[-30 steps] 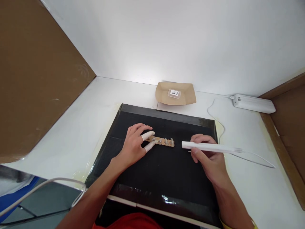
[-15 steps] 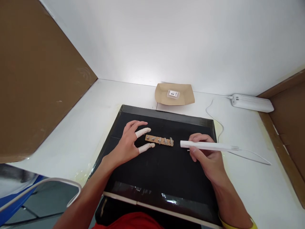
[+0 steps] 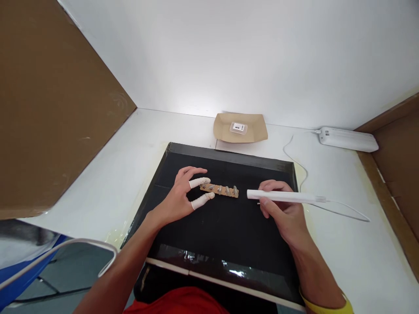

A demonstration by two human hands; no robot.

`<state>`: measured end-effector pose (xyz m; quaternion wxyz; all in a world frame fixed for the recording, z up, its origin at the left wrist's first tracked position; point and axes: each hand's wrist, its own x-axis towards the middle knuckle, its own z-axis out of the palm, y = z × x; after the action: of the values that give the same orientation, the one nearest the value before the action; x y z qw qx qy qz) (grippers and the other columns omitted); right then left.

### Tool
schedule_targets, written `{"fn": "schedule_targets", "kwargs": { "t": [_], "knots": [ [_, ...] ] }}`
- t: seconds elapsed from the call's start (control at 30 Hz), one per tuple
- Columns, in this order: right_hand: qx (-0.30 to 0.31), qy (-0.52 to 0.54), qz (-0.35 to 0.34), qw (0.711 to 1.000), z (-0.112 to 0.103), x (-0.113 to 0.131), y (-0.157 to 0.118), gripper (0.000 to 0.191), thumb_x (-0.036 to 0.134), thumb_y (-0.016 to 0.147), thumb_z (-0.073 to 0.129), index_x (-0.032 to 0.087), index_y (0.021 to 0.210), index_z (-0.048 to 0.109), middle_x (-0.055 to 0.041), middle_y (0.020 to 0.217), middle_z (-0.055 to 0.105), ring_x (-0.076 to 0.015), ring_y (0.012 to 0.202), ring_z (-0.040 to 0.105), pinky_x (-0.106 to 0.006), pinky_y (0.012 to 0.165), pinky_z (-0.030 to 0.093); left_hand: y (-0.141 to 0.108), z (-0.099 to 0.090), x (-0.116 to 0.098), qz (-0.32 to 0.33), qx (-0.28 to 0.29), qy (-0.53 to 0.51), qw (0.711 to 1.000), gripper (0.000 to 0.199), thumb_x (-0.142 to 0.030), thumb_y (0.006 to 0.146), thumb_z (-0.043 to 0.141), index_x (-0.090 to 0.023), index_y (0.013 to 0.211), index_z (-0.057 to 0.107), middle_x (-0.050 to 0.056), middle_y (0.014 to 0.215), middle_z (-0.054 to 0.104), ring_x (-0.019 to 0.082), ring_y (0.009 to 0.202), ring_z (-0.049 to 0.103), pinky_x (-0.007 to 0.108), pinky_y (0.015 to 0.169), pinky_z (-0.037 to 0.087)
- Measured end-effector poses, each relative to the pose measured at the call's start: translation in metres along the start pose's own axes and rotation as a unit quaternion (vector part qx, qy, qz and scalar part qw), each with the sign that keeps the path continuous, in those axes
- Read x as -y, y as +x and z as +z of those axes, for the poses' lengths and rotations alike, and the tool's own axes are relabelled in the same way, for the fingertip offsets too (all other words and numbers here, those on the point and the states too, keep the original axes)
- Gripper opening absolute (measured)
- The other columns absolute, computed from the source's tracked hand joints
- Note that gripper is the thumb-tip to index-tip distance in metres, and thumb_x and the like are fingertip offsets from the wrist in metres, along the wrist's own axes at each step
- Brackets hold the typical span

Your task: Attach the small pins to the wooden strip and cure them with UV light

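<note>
On the black mat lies a narrow brown strip bearing several grey, glossy pieces shaped like false nails. My left hand is at its left end, with white covers on thumb and index finger. The index tip overlaps the strip's upper edge and the thumb is by the lower edge; the fingers stay apart, and firm contact cannot be made out. My right hand grips a white pen-shaped corded tool, its blunt end towards the strip. A tiny metal tip shows below the tool by the fingers.
Behind the mat, a brown paper tray holds a small clear labelled box. A white power unit with a cable stands at the right. Cardboard panels flank the white table. A white curved bar is at lower left.
My left hand has moved slightly right, its index finger now overlapping the strip's left end. My right hand still holds the white tool in nearly the same place. The view has shifted a little.
</note>
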<state>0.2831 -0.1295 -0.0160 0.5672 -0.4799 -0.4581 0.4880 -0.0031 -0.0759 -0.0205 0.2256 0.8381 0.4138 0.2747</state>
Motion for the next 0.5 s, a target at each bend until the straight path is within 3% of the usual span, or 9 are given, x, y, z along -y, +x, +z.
{"fn": "schedule_targets", "kwargs": {
  "t": [0.5],
  "knots": [
    [-0.004, -0.009, 0.001, 1.0, -0.003, -0.004, -0.001, 0.015, 0.026, 0.087, 0.079, 0.026, 0.094, 0.066, 0.0021, 0.095, 0.063, -0.0062, 0.052, 0.053, -0.023, 0.041, 0.042, 0.005, 0.011, 0.004, -0.001, -0.025, -0.03, 0.999, 0.014, -0.025, 0.102, 0.066, -0.025, 0.114, 0.072, 0.005, 0.135, 0.068, 0.022, 0.131, 0.053, 0.045, 0.114, 0.049]
  ]
}}
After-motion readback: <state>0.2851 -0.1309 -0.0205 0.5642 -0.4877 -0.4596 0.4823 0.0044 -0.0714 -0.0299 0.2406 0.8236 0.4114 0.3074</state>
